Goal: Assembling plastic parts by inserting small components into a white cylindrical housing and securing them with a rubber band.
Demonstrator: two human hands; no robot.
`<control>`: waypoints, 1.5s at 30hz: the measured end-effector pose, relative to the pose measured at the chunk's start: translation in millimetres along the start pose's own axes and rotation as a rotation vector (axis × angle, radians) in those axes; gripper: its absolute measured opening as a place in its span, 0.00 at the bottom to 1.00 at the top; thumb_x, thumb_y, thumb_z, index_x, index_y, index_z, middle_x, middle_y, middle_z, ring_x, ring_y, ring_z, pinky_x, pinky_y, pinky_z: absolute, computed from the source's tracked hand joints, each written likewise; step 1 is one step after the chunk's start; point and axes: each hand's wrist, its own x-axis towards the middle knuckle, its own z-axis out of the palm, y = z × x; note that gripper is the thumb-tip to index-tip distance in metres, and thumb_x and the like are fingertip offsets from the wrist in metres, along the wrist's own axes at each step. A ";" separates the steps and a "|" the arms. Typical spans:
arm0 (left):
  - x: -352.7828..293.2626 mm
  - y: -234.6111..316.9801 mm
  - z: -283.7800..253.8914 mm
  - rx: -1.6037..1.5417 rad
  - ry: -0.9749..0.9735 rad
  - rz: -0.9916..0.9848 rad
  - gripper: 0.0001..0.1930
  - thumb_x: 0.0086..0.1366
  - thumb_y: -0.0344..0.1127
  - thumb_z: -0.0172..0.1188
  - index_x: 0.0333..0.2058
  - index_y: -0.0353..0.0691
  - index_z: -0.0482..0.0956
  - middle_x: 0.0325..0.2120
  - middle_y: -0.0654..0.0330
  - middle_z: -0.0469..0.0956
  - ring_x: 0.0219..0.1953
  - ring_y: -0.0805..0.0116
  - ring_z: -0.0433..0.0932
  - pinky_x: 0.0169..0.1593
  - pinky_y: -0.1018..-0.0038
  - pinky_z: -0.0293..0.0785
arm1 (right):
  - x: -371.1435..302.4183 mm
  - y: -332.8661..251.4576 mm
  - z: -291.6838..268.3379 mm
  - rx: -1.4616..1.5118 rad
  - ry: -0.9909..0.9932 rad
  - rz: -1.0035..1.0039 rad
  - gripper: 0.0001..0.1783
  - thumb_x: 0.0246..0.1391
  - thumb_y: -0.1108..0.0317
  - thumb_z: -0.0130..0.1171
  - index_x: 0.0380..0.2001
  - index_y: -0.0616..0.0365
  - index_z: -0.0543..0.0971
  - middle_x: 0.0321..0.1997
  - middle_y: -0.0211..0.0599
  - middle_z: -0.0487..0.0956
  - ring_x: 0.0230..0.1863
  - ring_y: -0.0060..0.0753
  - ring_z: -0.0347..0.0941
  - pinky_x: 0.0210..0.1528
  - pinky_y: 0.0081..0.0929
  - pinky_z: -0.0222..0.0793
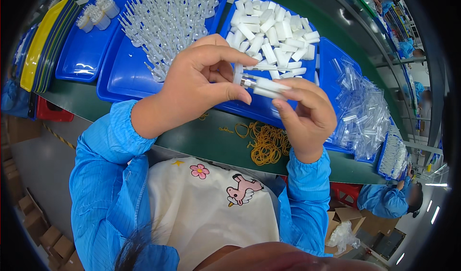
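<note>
Between thumb and fingers, my left hand [189, 79] grips a small part with a white round base [237, 73] and slim metal-and-white stems pointing right. My right hand [312, 111] pinches a white foam-like sleeve [268, 87], which lines up with one stem and meets its metal end. How far the stem goes inside is hidden. Both hands are raised above the front of a blue tray [240, 108] heaped with similar white pieces [273, 33]. Left of it, another blue tray [120, 79] holds many upright white stemmed parts [165, 19].
Yellow rubber bands [269, 144] lie on the green table [206, 146] near my body. At the right, a blue tray holds clear plastic tubes [360, 108]. Stacked trays with a yellow one [41, 38] stand far left. A co-worker in blue [386, 200] sits at the right.
</note>
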 end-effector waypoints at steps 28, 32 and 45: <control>3.1 -7.3 3.8 -0.420 0.155 -0.195 0.17 0.63 0.25 0.60 0.52 0.34 0.73 0.45 0.52 0.78 0.41 0.69 0.80 0.42 0.77 0.78 | 5.3 40.3 -15.8 0.271 -0.063 0.431 0.09 0.50 0.84 0.58 0.36 0.63 0.76 0.39 0.39 0.76 0.41 0.29 0.75 0.38 0.23 0.70; 2.9 -6.3 1.5 -0.339 0.124 -0.217 0.20 0.63 0.25 0.59 0.54 0.34 0.71 0.50 0.51 0.74 0.46 0.62 0.80 0.43 0.76 0.79 | 7.7 36.1 -32.7 0.307 0.056 0.417 0.07 0.53 0.84 0.57 0.36 0.65 0.77 0.44 0.45 0.77 0.39 0.28 0.76 0.36 0.20 0.70; 3.9 -3.9 1.5 -0.267 0.115 -0.212 0.20 0.60 0.20 0.59 0.52 0.30 0.74 0.48 0.56 0.69 0.44 0.64 0.80 0.44 0.75 0.80 | 7.6 37.2 -30.2 0.434 0.083 0.409 0.09 0.55 0.81 0.58 0.40 0.67 0.78 0.45 0.47 0.79 0.35 0.24 0.76 0.36 0.18 0.73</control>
